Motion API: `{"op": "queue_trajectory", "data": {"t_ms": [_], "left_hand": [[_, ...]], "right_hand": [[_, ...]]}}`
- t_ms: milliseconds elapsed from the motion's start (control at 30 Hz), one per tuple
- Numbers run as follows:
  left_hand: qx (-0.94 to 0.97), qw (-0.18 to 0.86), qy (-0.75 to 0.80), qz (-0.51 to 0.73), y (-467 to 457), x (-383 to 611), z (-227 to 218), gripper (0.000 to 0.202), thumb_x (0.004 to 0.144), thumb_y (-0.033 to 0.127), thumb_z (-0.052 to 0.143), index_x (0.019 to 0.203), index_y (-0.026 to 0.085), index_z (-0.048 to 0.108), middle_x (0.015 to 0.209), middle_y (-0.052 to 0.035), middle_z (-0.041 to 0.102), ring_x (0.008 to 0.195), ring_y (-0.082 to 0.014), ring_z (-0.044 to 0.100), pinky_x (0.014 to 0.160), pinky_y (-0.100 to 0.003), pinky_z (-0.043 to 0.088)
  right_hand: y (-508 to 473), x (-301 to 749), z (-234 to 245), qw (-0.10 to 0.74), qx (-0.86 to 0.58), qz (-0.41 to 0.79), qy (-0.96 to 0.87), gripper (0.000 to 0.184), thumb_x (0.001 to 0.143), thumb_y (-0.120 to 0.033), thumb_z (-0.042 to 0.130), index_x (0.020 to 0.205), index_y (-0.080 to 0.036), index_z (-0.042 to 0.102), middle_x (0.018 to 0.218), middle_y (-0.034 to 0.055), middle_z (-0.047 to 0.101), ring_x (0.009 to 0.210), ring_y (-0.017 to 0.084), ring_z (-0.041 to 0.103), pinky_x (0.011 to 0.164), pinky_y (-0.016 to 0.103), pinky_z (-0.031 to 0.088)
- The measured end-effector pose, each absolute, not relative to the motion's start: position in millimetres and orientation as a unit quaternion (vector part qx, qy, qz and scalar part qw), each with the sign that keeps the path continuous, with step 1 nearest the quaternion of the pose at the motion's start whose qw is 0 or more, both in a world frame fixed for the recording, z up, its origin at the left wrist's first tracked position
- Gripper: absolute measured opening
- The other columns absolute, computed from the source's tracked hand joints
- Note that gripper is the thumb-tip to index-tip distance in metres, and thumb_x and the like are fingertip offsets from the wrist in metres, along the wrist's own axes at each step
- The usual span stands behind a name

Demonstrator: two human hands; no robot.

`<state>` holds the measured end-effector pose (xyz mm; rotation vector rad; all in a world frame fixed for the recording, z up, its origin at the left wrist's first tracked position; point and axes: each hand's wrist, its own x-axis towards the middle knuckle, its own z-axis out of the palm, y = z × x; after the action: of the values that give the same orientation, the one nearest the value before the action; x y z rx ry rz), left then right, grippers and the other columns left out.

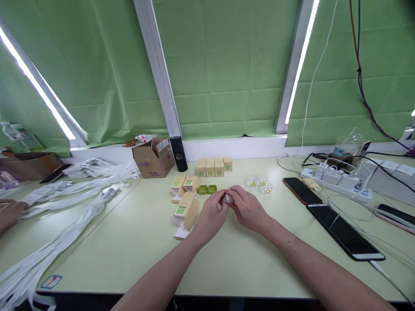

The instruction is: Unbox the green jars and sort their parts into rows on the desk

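Note:
My left hand and my right hand meet over the middle of the table, fingertips pinched together. Between them is a small whitish object, mostly covered by the fingers; its kind cannot be made out. My right fingers grip it, while the left fingertips close against its left side, what they pinch being hidden. Two small green square containers stand just beyond my left hand. Left of it lie opened beige cartons with green labels. Several small clear cups with yellowish pieces inside sit beyond my right hand.
Closed beige boxes line the back. A cardboard box and black cylinder stand behind left. White straps cover the left side, where another person's hand rests. Phones, cables and a power strip occupy the right.

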<state>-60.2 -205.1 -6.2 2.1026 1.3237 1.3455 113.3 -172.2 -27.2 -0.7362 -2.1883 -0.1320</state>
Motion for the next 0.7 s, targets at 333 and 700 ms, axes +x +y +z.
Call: {"op": "queue_trajectory", "data": {"t_ms": [333, 700], "left_hand": [[0.738, 0.193, 0.447, 0.467, -203.2, -69.3, -6.5, 0.030, 0.100, 0.028, 0.055, 0.126, 0.025, 0.069, 0.123, -0.0071, 0.074, 0.102, -0.0221, 0.070, 0.089, -0.038, 0.060], [0.720, 0.217, 0.463, 0.469, -202.3, -67.5, -12.5, 0.036, 0.094, 0.030, 0.068, 0.130, 0.027, 0.066, 0.115, -0.0055, 0.069, 0.100, -0.0210, 0.062, 0.091, -0.038, 0.054]], "right_hand": [[-171.1, 116.3, -27.4, 0.443, -0.303, 0.014, -0.844, 0.030, 0.109, -0.029, 0.041, 0.136, -0.024, 0.052, 0.122, 0.0146, 0.062, 0.099, 0.027, 0.068, 0.076, 0.042, 0.062], [-174.6, 110.4, -23.3, 0.547, -0.329, 0.239, -0.732, 0.024, 0.102, -0.043, 0.058, 0.116, -0.026, 0.067, 0.113, 0.0087, 0.070, 0.100, 0.025, 0.065, 0.082, 0.040, 0.056]]}}
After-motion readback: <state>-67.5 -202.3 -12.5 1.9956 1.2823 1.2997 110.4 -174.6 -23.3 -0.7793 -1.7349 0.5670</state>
